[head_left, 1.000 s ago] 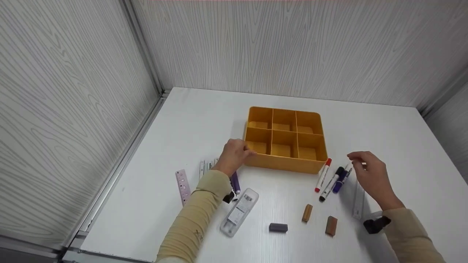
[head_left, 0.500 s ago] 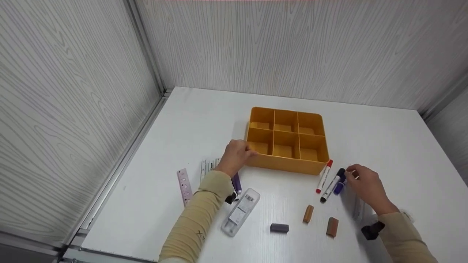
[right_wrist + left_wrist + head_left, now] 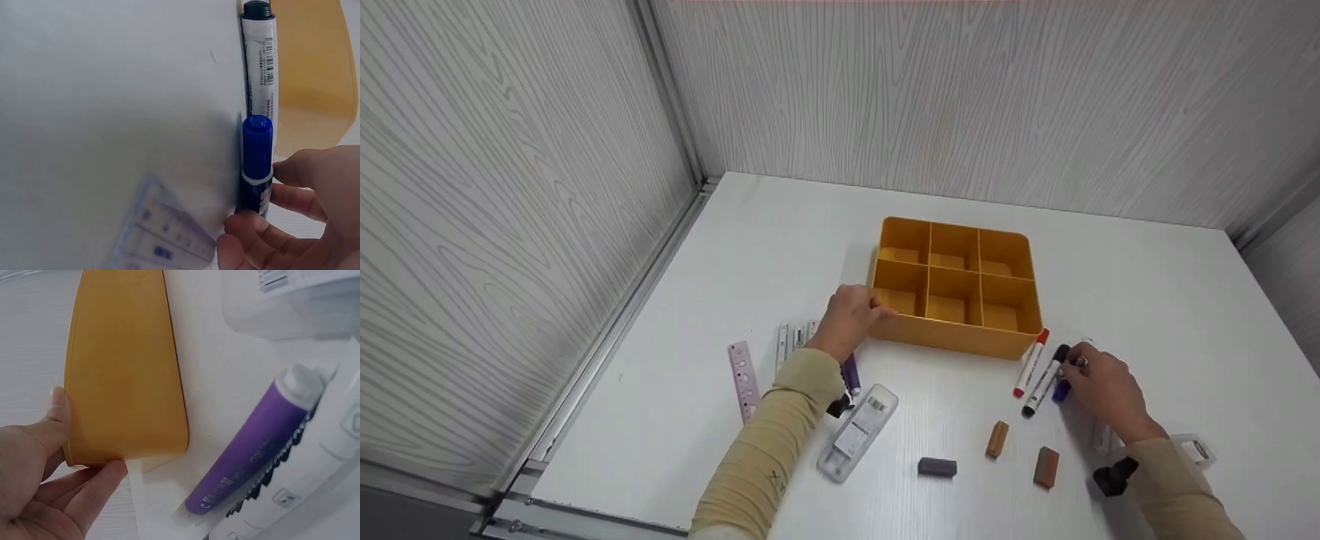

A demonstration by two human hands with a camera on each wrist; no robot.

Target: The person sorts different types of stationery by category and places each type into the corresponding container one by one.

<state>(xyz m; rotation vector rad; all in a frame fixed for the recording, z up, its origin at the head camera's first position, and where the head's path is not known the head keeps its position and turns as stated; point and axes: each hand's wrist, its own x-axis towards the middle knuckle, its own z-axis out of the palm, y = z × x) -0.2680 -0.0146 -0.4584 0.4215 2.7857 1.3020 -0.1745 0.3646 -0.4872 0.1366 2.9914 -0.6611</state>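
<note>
At the near left corner of an orange-yellow box (image 3: 952, 336) with several compartments, my left hand (image 3: 846, 321) grips the wall. In the left wrist view the thumb lies on one side of the box's rim and the fingers (image 3: 98, 495) on the other. My right hand (image 3: 1110, 390) is down at the table, right of the box, its thumb and fingers around a blue marker (image 3: 257, 146). Beside that marker lies a white marker with black ends (image 3: 1041, 391). A white marker with red ends (image 3: 1030, 367) lies closer to the box's near right corner.
A purple tube (image 3: 850, 373) and a clear plastic case (image 3: 857, 433) lie near my left sleeve, with a pink ruler (image 3: 744, 381) farther left. Dark (image 3: 937, 467), tan (image 3: 997, 439) and reddish-brown (image 3: 1046, 467) blocks lie in front. A clear ruler (image 3: 169, 230) lies by my right hand.
My right hand has come down and to the left, onto the blue marker. My left hand keeps its grip on the box corner. The whole head view has shifted slightly.
</note>
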